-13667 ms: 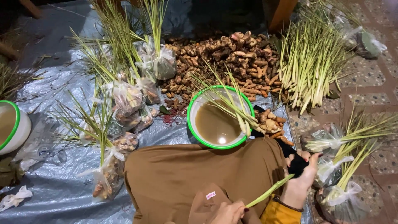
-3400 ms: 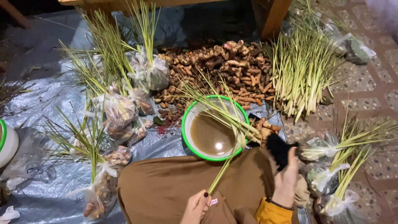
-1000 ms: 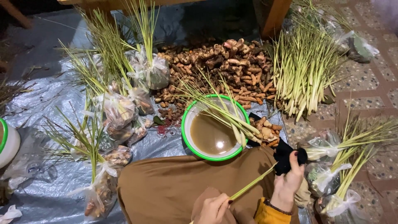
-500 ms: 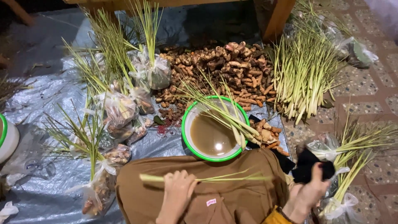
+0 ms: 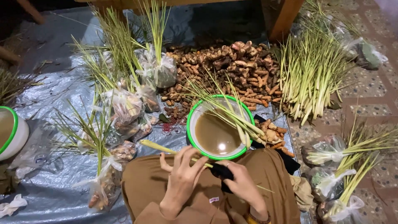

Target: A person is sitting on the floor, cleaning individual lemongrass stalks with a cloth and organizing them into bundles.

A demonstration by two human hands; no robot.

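A: What do the two hands hold?

B: The left hand point(image 5: 180, 176) has its fingers curled loosely around a lemongrass stalk point(image 5: 166, 148), which lies across the lap in brown cloth point(image 5: 273, 174); the pale thick end of the stalk points to the left, over the grey plastic sheet point(image 5: 45, 103). The right hand point(image 5: 244, 188) is closed on a black cloth point(image 5: 222, 171), and this cloth is wrapped around the same stalk; the two hands are close together, almost touching.

A: What is just in front of the hands?

B: A white bowl with a green rim point(image 5: 191, 124) holds brownish water; several lemongrass stalks point(image 5: 232, 116) rest across it, with their ends on the right edge. Beside these ends lie some small pale roots point(image 5: 271, 135) on a dark cloth.

A: And further away?

B: A heap of brown rhizomes point(image 5: 232, 70) is behind the bowl; a big pile of loose lemongrass point(image 5: 311, 74) lies to the right of it. At the left stand clear plastic bags point(image 5: 124, 105) with roots and lemongrass inside; more such filled bags point(image 5: 331, 182) are at the right on the tiled floor point(image 5: 369, 103). A second green-rimmed bowl point(image 5: 12, 132) is at the far left edge.
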